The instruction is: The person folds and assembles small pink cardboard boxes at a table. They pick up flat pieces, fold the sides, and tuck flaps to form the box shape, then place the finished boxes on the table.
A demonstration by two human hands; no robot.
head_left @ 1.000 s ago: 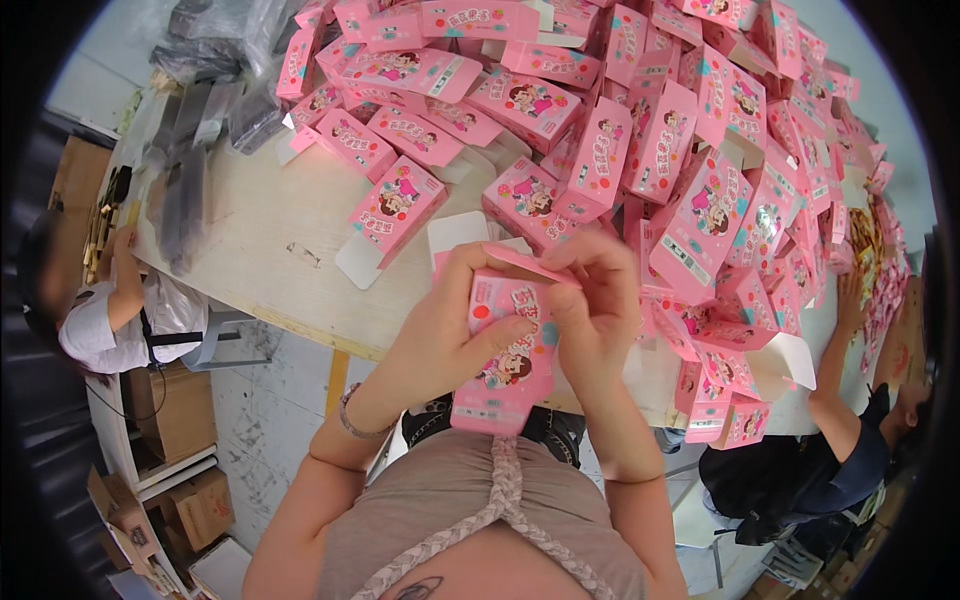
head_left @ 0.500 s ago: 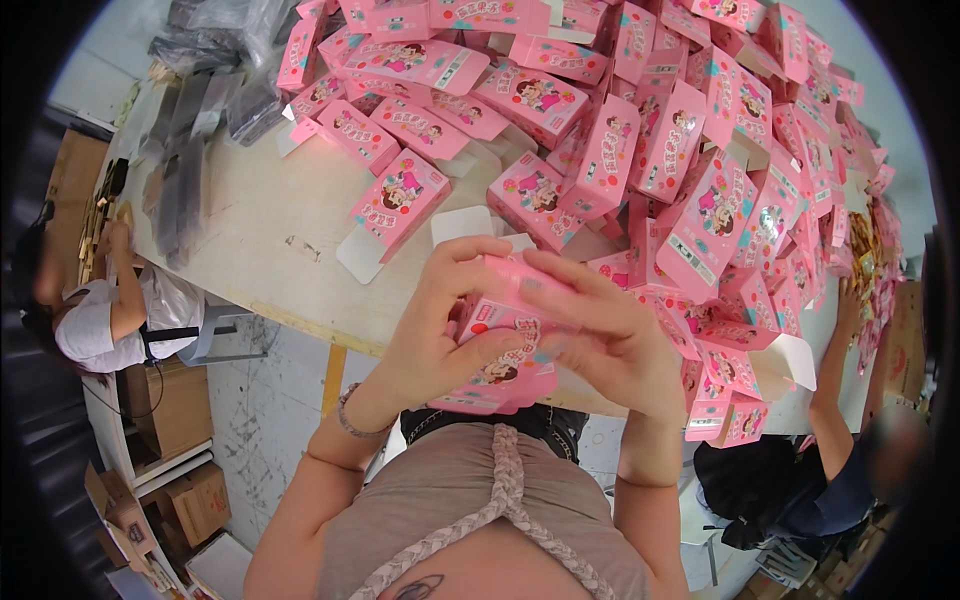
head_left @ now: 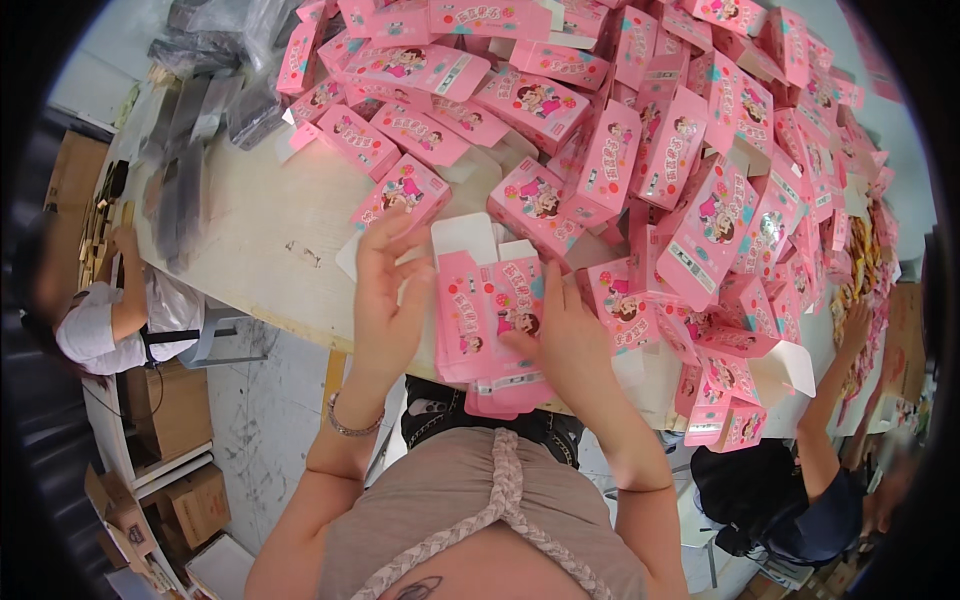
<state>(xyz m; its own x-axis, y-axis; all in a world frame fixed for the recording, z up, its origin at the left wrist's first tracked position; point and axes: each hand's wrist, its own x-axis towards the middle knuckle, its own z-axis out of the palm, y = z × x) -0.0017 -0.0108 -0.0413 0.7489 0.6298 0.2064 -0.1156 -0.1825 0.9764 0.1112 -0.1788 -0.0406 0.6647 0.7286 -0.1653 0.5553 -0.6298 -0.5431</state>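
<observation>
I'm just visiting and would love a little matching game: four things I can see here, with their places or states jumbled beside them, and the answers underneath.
Things:
1. left hand
2. right hand
3. bracelet
4. dark packs

Places or states:
A. around a wrist
B. toward the left end of the table
C. open, fingers apart
D. touching a pink carton, thumb over its front

Right pairs: 1-C, 2-D, 3-A, 4-B
</observation>
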